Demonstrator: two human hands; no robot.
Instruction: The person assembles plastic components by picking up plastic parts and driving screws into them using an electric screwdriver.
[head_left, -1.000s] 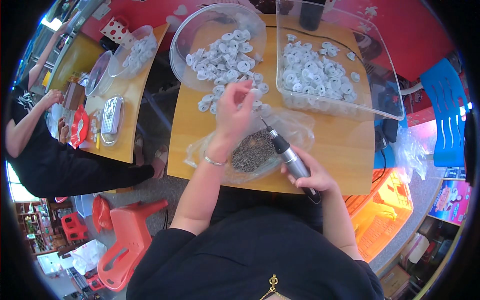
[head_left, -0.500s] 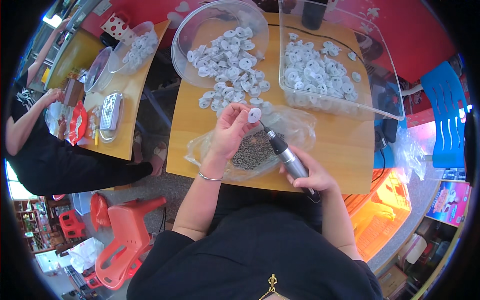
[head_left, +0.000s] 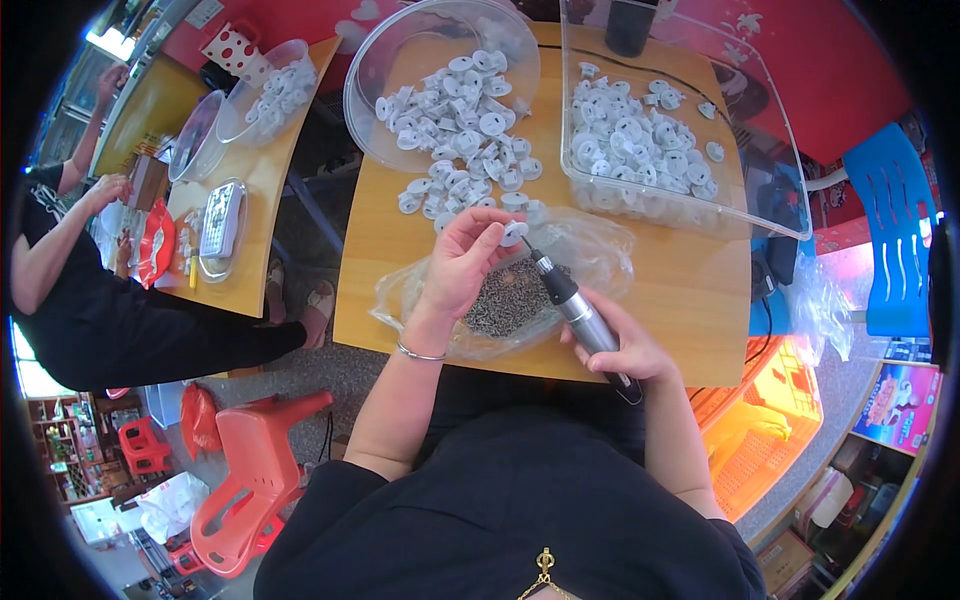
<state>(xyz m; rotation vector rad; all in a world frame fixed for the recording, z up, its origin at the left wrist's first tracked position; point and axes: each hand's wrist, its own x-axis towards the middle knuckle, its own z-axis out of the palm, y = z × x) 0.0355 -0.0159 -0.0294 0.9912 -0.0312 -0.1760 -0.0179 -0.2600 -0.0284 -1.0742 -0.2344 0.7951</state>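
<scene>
My left hand (head_left: 462, 262) pinches a small white round plastic part (head_left: 514, 233) above a clear plastic bag (head_left: 600, 255) that holds a heap of small dark screws (head_left: 505, 300). My right hand (head_left: 615, 345) grips a grey electric screwdriver (head_left: 570, 305) whose tip touches the white part. More white parts lie loose on the wooden table (head_left: 680, 300) just beyond my left hand, spilling from a tilted round clear bowl (head_left: 400, 60). A clear rectangular tub (head_left: 770, 180) at the right holds many more.
Another person in black (head_left: 90, 300) sits at a second wooden table (head_left: 260, 190) on the left, with clear bowls and a small tray on it. Red plastic stools (head_left: 250, 480) stand at lower left, an orange crate (head_left: 770, 430) at lower right, a blue chair (head_left: 890, 230) at the right.
My left hand picked a white part from the loose pile and drew it back toward me over the screw bag, where the screwdriver tip now meets it. My right hand barely moved.
</scene>
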